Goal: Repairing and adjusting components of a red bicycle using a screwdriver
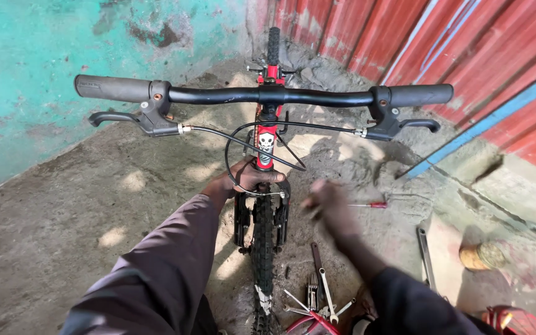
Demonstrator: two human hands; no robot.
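Observation:
A red and black bicycle stands in front of me with its black handlebar [268, 96] across the view and its front tyre [263, 236] pointing at me. My left hand [249, 177] grips the fork crown just above the tyre, where the front brake and black cables loop. My right hand [331, 208] is blurred, to the right of the tyre above the ground, and looks to hold nothing. A red-handled screwdriver [370, 205] lies just beyond it on the ground.
Spanners and a multi-arm wrench [321, 298] lie on the concrete near my right arm. A flat metal bar [426, 254] and a round tin [480, 255] lie at right. A turquoise wall [44, 43] stands left, red corrugated sheeting [466, 43] right.

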